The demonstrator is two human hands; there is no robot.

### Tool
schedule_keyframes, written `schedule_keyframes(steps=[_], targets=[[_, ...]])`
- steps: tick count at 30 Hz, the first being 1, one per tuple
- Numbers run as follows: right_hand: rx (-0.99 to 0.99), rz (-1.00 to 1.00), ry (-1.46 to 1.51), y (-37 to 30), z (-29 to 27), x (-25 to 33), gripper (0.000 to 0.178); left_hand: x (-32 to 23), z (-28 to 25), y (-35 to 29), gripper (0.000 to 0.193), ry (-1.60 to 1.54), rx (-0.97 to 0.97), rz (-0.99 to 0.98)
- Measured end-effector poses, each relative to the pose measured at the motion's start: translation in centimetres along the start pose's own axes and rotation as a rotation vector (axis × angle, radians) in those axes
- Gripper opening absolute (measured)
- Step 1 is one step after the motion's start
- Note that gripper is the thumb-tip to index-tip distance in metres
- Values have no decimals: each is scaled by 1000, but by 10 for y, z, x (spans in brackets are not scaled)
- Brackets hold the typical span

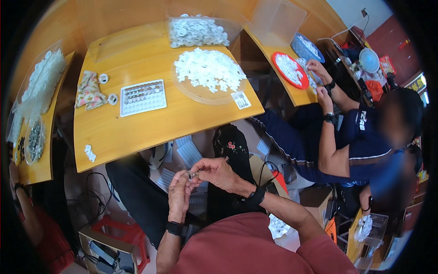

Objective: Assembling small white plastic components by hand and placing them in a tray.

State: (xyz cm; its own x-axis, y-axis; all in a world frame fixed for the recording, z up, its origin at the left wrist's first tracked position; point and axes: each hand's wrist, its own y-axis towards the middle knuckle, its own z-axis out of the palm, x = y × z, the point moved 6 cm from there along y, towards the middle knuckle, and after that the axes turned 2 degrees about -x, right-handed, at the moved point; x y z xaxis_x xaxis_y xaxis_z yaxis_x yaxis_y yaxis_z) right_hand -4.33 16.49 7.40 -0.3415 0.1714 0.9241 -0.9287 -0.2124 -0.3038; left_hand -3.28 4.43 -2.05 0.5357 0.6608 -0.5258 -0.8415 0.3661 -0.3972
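My left hand (179,191) and my right hand (216,174) meet above my lap, in front of the yellow table (132,146). Fingers of both are pinched round a small pale part (191,175), mostly covered by the fingertips. On the tabletop lies a white tray (158,105) with rows of small greyish round pieces. To its right, a heap of small white plastic parts (207,68) fills a round tan tray (186,91). Left of the white tray are a floral cloth bundle (86,90) and two small white rings, one upper (103,78) and one lower (112,99).
A clear bin (199,34) of white parts stands at the back. Small white pieces (90,153) lie near the front-left corner. At right, a co-worker's hands (321,73) work beside a red plate (292,71). A red stool (123,233) and cardboard box (107,244) stand lower left.
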Motion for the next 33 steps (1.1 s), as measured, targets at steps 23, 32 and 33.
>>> schedule_keyframes(steps=[23, 32, 33], targets=[[-199, -20, 69, -1, -12, -35, 15, 3, -13, 3, 19, 49, -98, 6], [-277, -259, -429, 0, -15, -19, 11, -3, 2, -1, 19, 55, -57, -17], [-281, -350, -537, -1, -12, -11, 9, -2, 0, -1, 19, 42, -59, -23]])
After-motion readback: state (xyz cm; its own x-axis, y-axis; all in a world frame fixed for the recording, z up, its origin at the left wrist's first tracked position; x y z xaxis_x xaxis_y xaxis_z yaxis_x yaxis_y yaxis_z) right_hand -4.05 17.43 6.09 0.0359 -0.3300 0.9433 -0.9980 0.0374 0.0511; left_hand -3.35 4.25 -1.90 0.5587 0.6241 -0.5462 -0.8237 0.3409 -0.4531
